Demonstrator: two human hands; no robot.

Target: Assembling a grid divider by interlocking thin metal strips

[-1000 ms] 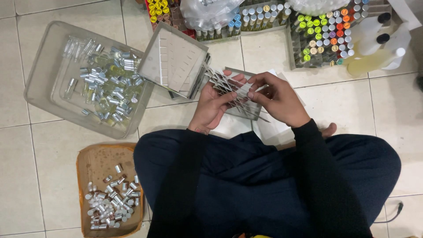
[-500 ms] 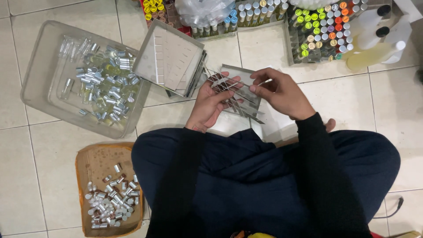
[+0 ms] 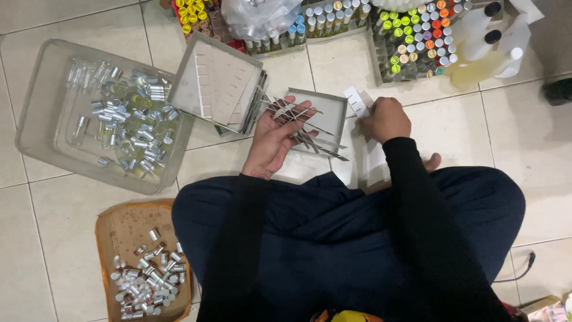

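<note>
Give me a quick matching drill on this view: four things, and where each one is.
1 thin strips
2 clear tub
3 brown tray
4 right hand

a on the tiles beside the person's left knee
b fanned out in the left hand
c at a white card
d far left, holding small vials

Pairs: 1-b, 2-d, 3-a, 4-c

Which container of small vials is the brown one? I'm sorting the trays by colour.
The brown cardboard tray at lower left, by the person's knee, holding silver-capped vials; the other, the clear plastic tub, sits farther up.
</note>
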